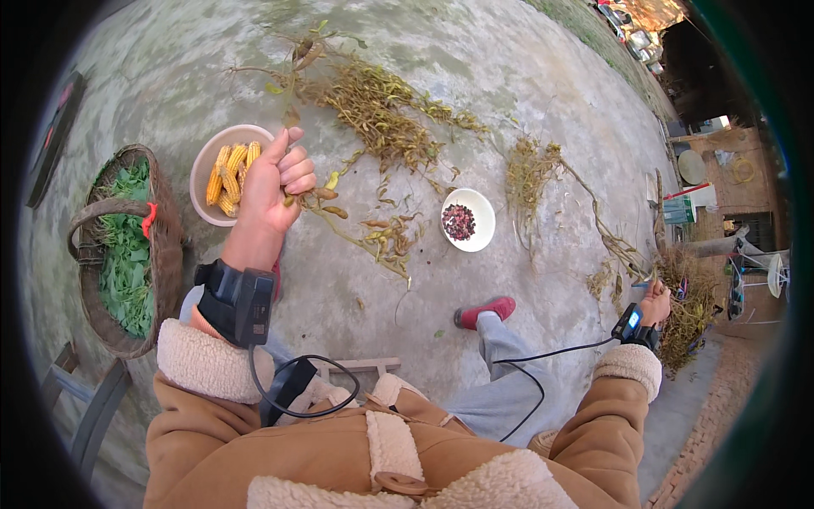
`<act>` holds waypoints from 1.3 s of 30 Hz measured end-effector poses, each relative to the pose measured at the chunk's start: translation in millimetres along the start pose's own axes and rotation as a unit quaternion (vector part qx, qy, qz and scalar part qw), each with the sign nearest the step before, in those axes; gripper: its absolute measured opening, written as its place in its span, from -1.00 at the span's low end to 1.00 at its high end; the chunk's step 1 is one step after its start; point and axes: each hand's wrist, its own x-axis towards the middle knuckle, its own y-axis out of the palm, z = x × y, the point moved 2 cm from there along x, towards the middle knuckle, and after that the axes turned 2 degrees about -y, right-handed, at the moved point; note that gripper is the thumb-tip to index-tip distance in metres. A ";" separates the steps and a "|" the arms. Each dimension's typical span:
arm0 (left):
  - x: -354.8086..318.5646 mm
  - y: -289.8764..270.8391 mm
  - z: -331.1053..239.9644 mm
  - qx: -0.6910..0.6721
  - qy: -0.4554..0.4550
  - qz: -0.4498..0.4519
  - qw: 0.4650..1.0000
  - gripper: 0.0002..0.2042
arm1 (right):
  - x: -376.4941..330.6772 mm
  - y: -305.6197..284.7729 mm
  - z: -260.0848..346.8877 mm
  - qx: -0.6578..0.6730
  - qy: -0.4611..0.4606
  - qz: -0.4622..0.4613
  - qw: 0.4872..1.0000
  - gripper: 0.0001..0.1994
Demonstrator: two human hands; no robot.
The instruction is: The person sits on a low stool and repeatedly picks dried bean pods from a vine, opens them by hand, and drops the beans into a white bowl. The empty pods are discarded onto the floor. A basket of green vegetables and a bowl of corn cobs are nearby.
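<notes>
My left hand [275, 182] is closed around a dried bean plant [349, 231]. Its pods hang out to the right of my fingers, and leafy bits show above them. Far to the right, my right hand [653, 304] is closed on the stem end of a second dried bean plant [606, 220], whose podded top trails toward the upper left. Beyond my left hand lies a heap of dried bean plants [381, 106] on the concrete. Between my hands sits a white bowl [483, 229] with dark red and purple beans [459, 221].
Left of my left hand stands a pale pink basin [203, 161] of yellow corn cobs [227, 174]. Farther left is a handled wicker basket [85, 284] with green leaves. More dried plants [691, 297] are piled beside my right hand. A cable [543, 352] runs between wrist devices.
</notes>
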 end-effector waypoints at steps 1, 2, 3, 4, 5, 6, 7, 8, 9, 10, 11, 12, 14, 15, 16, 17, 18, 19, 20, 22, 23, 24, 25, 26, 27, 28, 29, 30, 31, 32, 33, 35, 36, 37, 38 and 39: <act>3.0 1.0 5.4 0.011 -0.003 -0.026 1.000 -0.82 | 0.0 8.3 -17.3 0.046 0.061 0.005 0.997 -0.71; 5.9 2.9 12.0 0.016 -0.009 -0.025 1.000 -0.82 | -8.7 12.9 -37.7 0.058 0.136 0.039 0.988 -0.68; 9.2 5.8 18.4 0.017 -0.017 -0.006 1.000 -0.82 | -20.0 20.7 -62.2 0.006 0.165 -0.003 0.986 -0.68; 11.7 7.0 25.0 0.028 -0.022 -0.028 0.999 -0.81 | -39.4 24.6 -81.6 -0.007 0.204 0.042 0.978 -0.66; 13.7 8.5 31.8 0.033 -0.027 -0.034 0.999 -0.81 | -61.3 31.4 -101.0 -0.044 0.218 0.070 0.972 -0.73; 15.3 9.5 38.5 0.035 -0.034 -0.045 0.998 -0.80 | -85.2 39.6 -117.9 -0.090 0.241 0.078 0.963 -0.78; 16.5 10.6 44.3 0.036 -0.030 -0.040 0.998 -0.80 | -109.7 50.6 -131.6 -0.148 0.256 0.085 0.951 -0.81; 17.6 11.4 50.0 0.035 -0.030 -0.039 0.998 -0.79 | -137.4 61.8 -141.0 -0.177 0.271 0.132 0.937 -0.78; 17.9 11.6 54.9 0.032 -0.031 -0.039 0.998 -0.79 | -165.4 75.9 -146.2 -0.204 0.271 0.190 0.921 -0.73; 18.3 11.7 59.1 0.044 -0.028 -0.044 0.998 -0.79 | -192.0 92.4 -148.0 -0.203 0.292 0.227 0.907 -0.69; 17.6 11.4 62.3 0.041 -0.035 -0.049 0.997 -0.79 | -218.1 109.8 -144.9 -0.191 0.298 0.271 0.895 -0.70; 17.1 11.2 65.3 0.038 -0.041 -0.054 0.997 -0.80 | -242.4 127.1 -138.2 -0.191 0.296 0.308 0.884 -0.71; 15.0 12.4 67.7 0.042 -0.050 -0.036 0.997 -0.80 | -288.2 162.7 -117.1 -0.148 0.280 0.402 0.859 -0.76; 12.9 12.6 67.6 0.045 -0.055 -0.045 0.996 -0.80 | -309.6 178.4 -104.8 -0.138 0.261 0.441 0.848 -0.76; 11.4 13.6 67.1 0.044 -0.058 -0.039 0.997 -0.80 | -328.8 194.2 -92.1 -0.123 0.239 0.485 0.832 -0.76; 10.2 14.7 65.9 0.040 -0.060 -0.031 0.997 -0.80 | -346.4 208.0 -78.3 -0.087 0.206 0.543 0.810 -0.76; 8.9 15.6 63.5 0.054 -0.054 -0.026 0.997 -0.79 | -361.0 216.5 -67.2 -0.112 0.206 0.554 0.799 -0.77; 8.1 17.4 61.2 0.045 -0.053 -0.002 0.998 -0.80 | -374.1 223.9 -56.8 -0.116 0.198 0.579 0.783 -0.77; 6.6 18.7 58.8 0.036 -0.053 0.015 0.998 -0.80 | -386.4 229.7 -47.1 -0.097 0.186 0.615 0.760 -0.78; 3.4 20.3 53.1 0.026 -0.052 0.020 0.998 -0.80 | -405.7 236.3 -34.5 -0.131 0.189 0.630 0.741 -0.77; 1.7 21.2 50.4 0.021 -0.046 0.028 0.998 -0.80 | -412.8 238.1 -29.7 -0.151 0.193 0.636 0.731 -0.77; 0.3 21.7 48.0 0.017 -0.044 0.022 0.999 -0.79 | -419.3 239.3 -24.0 -0.131 0.188 0.655 0.720 -0.76; -1.3 23.4 45.4 0.008 -0.037 0.047 0.998 -0.79 | -425.0 239.1 -19.4 -0.127 0.191 0.664 0.712 -0.76; -2.6 24.1 42.7 0.009 -0.034 0.049 0.998 -0.78 | -429.4 237.3 -16.1 -0.149 0.198 0.655 0.714 -0.75; -4.4 24.1 41.5 0.009 -0.041 0.038 0.998 -0.78 | -435.8 234.7 -12.1 -0.127 0.205 0.684 0.688 -0.74; -5.9 25.3 39.5 0.004 -0.042 0.051 0.998 -0.78 | -442.0 232.6 -10.4 -0.130 0.214 0.696 0.673 -0.74; -6.5 26.8 36.9 0.000 -0.039 0.063 0.997 -0.78 | -446.7 233.6 -10.0 -0.130 0.217 0.711 0.656 -0.73; -8.3 28.3 34.9 -0.007 -0.037 0.081 0.996 -0.78 | -450.4 234.2 -10.9 -0.121 0.225 0.705 0.661 -0.74; -10.5 28.9 32.8 -0.004 -0.039 0.082 0.996 -0.77 | -451.5 235.2 -12.1 -0.134 0.219 0.699 0.667 -0.75; -13.0 29.8 31.7 -0.001 -0.038 0.084 0.996 -0.77 | -451.1 236.6 -13.8 -0.146 0.211 0.694 0.672 -0.76; -14.8 30.8 30.0 0.000 -0.034 0.085 0.996 -0.77 | -450.1 238.6 -16.7 -0.167 0.199 0.684 0.681 -0.77; -17.8 33.7 29.1 0.064 -0.022 0.091 0.994 -0.76 | -449.4 240.0 -22.9 -0.148 0.216 0.671 0.694 -0.79; -18.8 35.3 29.2 0.095 -0.016 0.098 0.990 -0.75 | -448.5 239.2 -26.6 -0.157 0.226 0.655 0.703 -0.80; -18.9 36.0 28.8 0.138 0.007 0.082 0.987 -0.75 | -448.0 238.9 -29.3 -0.132 0.229 0.651 0.712 -0.81; -18.5 36.8 28.3 0.181 0.032 0.072 0.980 -0.75 | -446.8 239.0 -32.4 -0.121 0.232 0.642 0.721 -0.81; -17.8 37.5 27.5 0.225 0.061 0.065 0.970 -0.74 | -445.2 239.5 -35.5 -0.113 0.238 0.630 0.731 -0.82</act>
